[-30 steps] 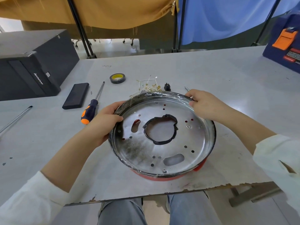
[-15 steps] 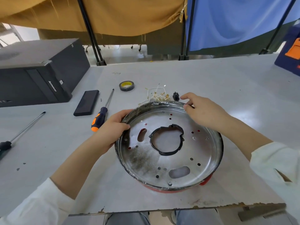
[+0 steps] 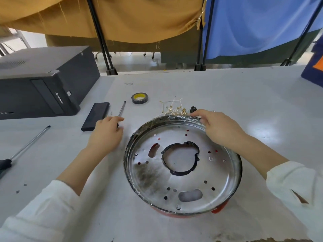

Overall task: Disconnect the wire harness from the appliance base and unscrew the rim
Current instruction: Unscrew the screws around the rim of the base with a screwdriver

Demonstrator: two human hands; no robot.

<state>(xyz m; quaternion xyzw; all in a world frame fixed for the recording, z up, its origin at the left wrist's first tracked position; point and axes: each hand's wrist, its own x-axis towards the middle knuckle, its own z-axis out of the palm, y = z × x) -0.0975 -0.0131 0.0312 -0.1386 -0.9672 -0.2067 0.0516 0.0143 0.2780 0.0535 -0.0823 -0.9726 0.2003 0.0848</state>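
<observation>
The base [image 3: 183, 165], a round shiny metal pan with a red underside, is sitting on the grey surface [image 3: 244, 95] near its front edge. It is showing drilled holes, two oblong slots, dark soot on its left side and a central opening ringed in black. Clear film is wrinkling along its rim [image 3: 174, 117].

The right hand [image 3: 216, 126] is resting over the far right of the rim, fingers curled against the film-covered edge; whether it is actually pinching anything cannot be told. The left hand [image 3: 106, 131] is lying just left of the base, fingers curling over the handle of a screwdriver [image 3: 121, 109], whose steel shaft is pointing away from the base.

The harness [image 3: 174, 107], a tangle of pale wires with brass terminals, is lying just behind the base, free of it. A small black part [image 3: 193, 109] is sitting beside it.

Far left of the base, a black computer case [image 3: 43, 84] is reading "lenovo". Nearer the base, a flat black block [image 3: 95, 116] is lying. Behind the base, a roll of tape [image 3: 139, 98], black with a yellow core, is lying. A second screwdriver [image 3: 26, 147] is lying at the far left.
</observation>
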